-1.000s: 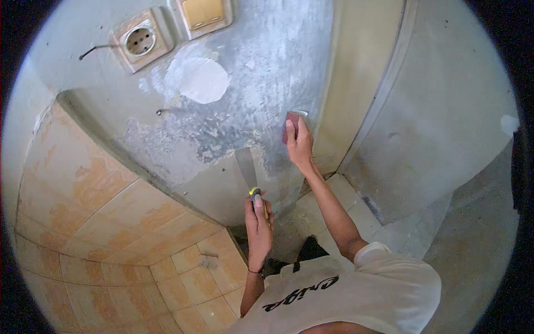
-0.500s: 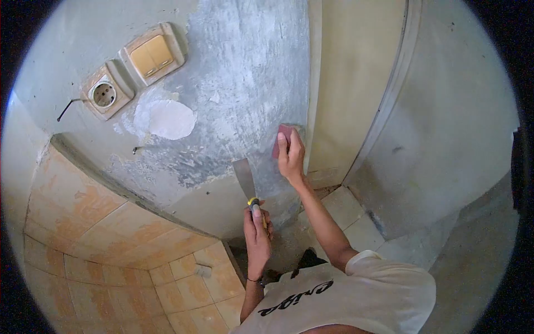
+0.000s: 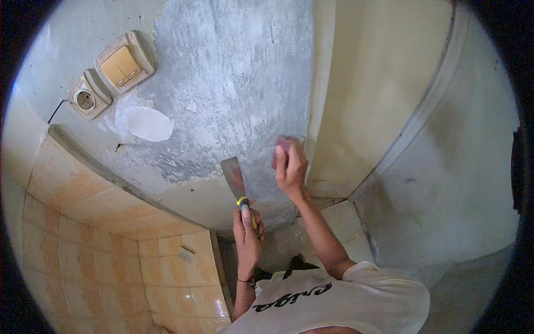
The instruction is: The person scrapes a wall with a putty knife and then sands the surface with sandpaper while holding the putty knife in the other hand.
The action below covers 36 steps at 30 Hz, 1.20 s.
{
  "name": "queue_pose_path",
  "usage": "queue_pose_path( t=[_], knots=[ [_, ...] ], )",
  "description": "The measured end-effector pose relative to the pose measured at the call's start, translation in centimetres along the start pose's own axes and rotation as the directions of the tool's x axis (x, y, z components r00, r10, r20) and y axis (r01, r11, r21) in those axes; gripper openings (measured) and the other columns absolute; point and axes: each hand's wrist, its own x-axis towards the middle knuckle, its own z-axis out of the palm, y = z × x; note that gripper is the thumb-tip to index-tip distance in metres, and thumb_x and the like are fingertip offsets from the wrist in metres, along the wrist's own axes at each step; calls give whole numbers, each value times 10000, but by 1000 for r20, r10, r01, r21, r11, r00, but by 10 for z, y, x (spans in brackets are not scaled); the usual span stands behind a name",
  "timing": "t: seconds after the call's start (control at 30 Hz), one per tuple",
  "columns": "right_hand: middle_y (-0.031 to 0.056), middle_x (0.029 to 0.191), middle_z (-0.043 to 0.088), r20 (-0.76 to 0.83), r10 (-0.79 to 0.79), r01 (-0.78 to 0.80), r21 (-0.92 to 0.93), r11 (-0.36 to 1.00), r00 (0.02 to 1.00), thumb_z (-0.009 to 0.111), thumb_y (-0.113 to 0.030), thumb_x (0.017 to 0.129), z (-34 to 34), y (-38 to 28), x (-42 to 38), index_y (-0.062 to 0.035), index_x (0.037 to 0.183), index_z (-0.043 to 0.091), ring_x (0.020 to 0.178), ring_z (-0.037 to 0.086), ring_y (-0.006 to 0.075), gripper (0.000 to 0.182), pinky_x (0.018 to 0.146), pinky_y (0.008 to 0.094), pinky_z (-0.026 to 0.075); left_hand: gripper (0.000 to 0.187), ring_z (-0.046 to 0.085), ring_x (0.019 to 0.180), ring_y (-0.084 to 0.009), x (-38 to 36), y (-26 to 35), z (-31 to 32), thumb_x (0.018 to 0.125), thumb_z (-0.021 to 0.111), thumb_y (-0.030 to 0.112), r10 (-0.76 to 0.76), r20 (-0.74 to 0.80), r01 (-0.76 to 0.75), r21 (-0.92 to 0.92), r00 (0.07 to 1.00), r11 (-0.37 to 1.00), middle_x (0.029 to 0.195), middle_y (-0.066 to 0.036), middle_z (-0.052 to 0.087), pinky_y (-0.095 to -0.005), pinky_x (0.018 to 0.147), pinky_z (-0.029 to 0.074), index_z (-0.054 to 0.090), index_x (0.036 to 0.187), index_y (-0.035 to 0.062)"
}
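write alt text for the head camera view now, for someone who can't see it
A person's right hand holds a reddish block at a patchy grey wall, while the left hand grips a scraper. A light switch and a socket sit at the upper left.

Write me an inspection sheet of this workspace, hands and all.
Surface: wall, partly scuffed grey, with a large white patch.
Job's things: scraper; reddish pad, likely abrasive.
Clutter: small pale object by the orange-patterned tiles, unclear what.
Grippers: bare hands; left hand grips the scraper's handle, right hand holds the reddish pad, apparently against the wall.
Cables: thin dark wire-like piece beside the socket.
Surroundings: orange-patterned tiles, yellowish switch.
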Motion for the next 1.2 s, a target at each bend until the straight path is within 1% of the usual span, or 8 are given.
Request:
queue_pose_path(
  t=[0.37,0.63,0.7,0.83,0.9,0.97,1.1,1.2],
  knots=[
    [218,870,579,-54,175,-174,22,985,983,507,-197,1052,13,0,-7,24,990,549,774,563,407,234,698,471,444,424,445,644,-64,-8,8,0,1095,415,443,-34,-100,35,6,994,999,828,21,499,-222,548,358,552,1271,82],
    [226,916,583,-25,-11,8,-99,995,1000,482,-201,1059,24,-8,-13,35,1041,557,809,567,417,248,709,476,446,381,407,626,-31,-6,19,-36,1115,379,388,-54,17,53,38,998,998,844,33,470,-207,523,339,493,1288,67],
    [213,899,591,-99,352,-348,50,936,931,490,-195,1049,26,-18,-11,30,1079,567,803,584,421,239,710,481,460,378,391,623,-31,-2,23,-49,1116,379,381,-25,93,20,46,995,999,843,32,462,-210,520,332,490,1291,65],
    [170,827,592,-40,-10,3,-160,987,999,491,-236,1061,42,-25,-14,14,1062,572,748,579,318,263,691,421,467,419,467,688,-60,3,26,-67,1103,391,440,-16,103,9,67,995,998,890,18,513,-223,555,377,543,1285,94],
    [172,844,599,-131,5,-16,-84,996,991,485,-242,1063,44,-24,-12,13,1047,571,758,584,310,269,694,423,465,419,460,679,-61,5,26,-76,1103,389,442,-5,152,-11,101,988,995,886,21,499,-226,554,375,540,1288,98],
    [202,864,606,-280,333,-326,75,942,900,496,-229,1052,47,-26,-14,15,1036,574,794,610,376,257,716,462,466,421,458,676,-62,6,27,-83,1102,391,445,-4,167,-11,86,986,996,881,22,494,-226,553,374,538,1290,99],
    [169,815,586,-109,74,-92,-164,982,991,476,-271,1071,48,-27,-19,13,1025,563,740,572,295,300,697,420,455,434,453,668,-63,6,30,-87,1100,392,450,1,188,-16,79,982,997,865,22,484,-225,546,368,530,1288,84],
    [182,830,606,-313,227,-245,-20,969,922,485,-256,1065,44,-32,-6,9,1055,582,738,590,337,283,693,433,464,422,406,637,-49,7,31,-87,1115,366,402,0,217,-14,66,976,998,844,23,449,-223,530,345,477,1320,50]
  ],
)
